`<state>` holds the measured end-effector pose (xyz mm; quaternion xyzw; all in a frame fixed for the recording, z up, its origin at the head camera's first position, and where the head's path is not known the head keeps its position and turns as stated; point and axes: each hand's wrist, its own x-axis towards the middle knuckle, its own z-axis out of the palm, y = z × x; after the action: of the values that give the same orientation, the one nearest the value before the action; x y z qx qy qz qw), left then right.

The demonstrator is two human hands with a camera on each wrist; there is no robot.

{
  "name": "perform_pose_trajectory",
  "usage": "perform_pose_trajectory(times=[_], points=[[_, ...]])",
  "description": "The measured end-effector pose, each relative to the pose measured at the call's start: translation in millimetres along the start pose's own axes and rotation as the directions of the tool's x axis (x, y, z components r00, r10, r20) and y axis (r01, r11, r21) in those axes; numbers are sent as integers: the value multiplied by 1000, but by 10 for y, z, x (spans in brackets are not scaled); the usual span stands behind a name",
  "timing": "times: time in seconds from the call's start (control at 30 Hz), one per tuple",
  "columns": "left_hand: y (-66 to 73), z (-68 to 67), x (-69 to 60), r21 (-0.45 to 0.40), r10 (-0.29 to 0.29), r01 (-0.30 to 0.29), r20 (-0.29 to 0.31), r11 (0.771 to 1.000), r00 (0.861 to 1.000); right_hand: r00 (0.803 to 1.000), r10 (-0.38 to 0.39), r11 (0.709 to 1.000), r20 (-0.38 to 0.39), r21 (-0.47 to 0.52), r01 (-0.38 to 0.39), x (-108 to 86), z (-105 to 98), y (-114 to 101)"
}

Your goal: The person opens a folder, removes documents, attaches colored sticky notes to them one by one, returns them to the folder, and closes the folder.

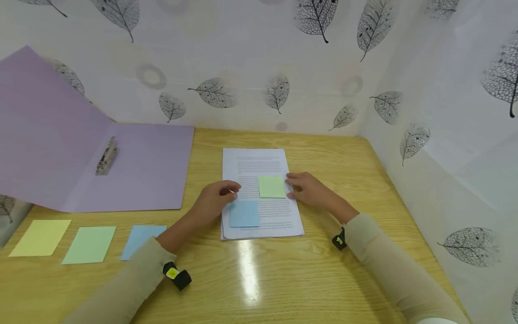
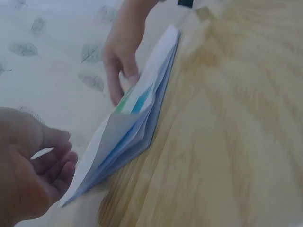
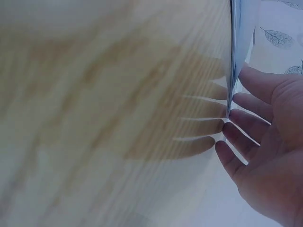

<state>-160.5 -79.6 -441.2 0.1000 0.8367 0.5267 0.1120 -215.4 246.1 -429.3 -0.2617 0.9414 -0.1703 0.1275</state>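
A stack of printed paper sheets (image 1: 269, 162) lies on the table, its near edges slightly fanned in the left wrist view. On its top sheet are a green sticky note (image 1: 271, 186) and a blue sticky note (image 1: 244, 214). My left hand (image 1: 216, 198) hovers by the stack's left edge, just above the blue note. Its fingers bend loosely around nothing, as the left wrist view shows. At the right edge, beside the green note, is my right hand (image 1: 309, 190). Its fingers (image 3: 246, 124) are spread and nearly straight, their tips at the sheets' edge.
An open purple folder (image 1: 155, 166) with a metal clip (image 1: 107, 157) stands at the back left, its cover raised. In front of it lie a yellow note (image 1: 39, 237), a green note (image 1: 89, 245) and a blue note (image 1: 141, 239), partly behind my left sleeve. Leaf-patterned cloth borders the table.
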Motion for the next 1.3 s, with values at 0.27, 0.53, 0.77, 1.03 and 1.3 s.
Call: perform_pose_trajectory(times=[0.27,0.53,0.77,1.03,1.3], points=[[-102,-237,-2,126,-46,57,-87,990,995,1000,-1,1000,-9,-7,1,-39,16,-15],[-73,-215,53,67,-68,75,-98,995,993,1000,-17,1000,-20,-22,16,-35,24,-27],[-87,-220,98,-81,-124,114,-135,990,983,1000,-20,1000,-23,-20,19,-51,2,-58],[-159,-212,197,-354,-223,160,-145,921,964,1000,-7,1000,-23,-13,7,-52,12,-50],[-165,-181,242,-415,-230,153,-143,897,962,1000,-15,1000,-24,-7,15,-51,16,-55]])
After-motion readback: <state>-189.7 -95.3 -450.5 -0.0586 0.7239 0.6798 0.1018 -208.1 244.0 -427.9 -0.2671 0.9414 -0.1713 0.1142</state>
